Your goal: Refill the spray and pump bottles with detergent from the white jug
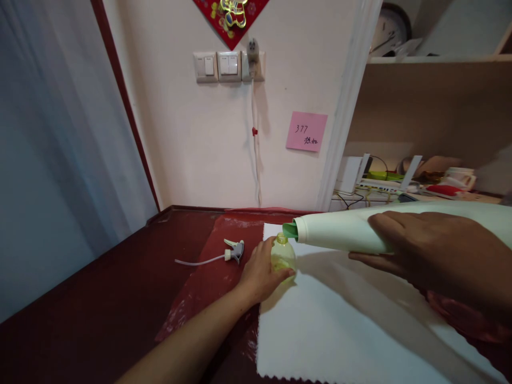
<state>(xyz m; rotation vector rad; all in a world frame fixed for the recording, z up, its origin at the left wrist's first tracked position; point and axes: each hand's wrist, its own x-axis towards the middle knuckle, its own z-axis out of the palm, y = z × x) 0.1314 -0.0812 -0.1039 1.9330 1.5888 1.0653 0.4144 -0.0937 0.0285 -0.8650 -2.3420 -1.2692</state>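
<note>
My left hand (260,274) is wrapped round a small see-through yellow spray bottle (283,257), which stands upright on a white sheet (316,325) with its neck uncovered. Some liquid seems to lie low inside, though I cannot tell how much. From the right, my right hand (424,245) grips a large pale green bottle (340,226), tipped nearly level. Its green spout (290,230) is right at the small bottle's mouth. Left of my left hand, a grey and white trigger spray head (235,252) rests on red plastic, its thin tube (200,262) pointing left.
Red plastic sheeting (216,282) covers part of the dark red table (120,298). The wall behind holds switches (218,66) and a plugged-in white cord (255,154). A shelf at right bears a white router (380,184). A blue curtain (60,133) hangs at left.
</note>
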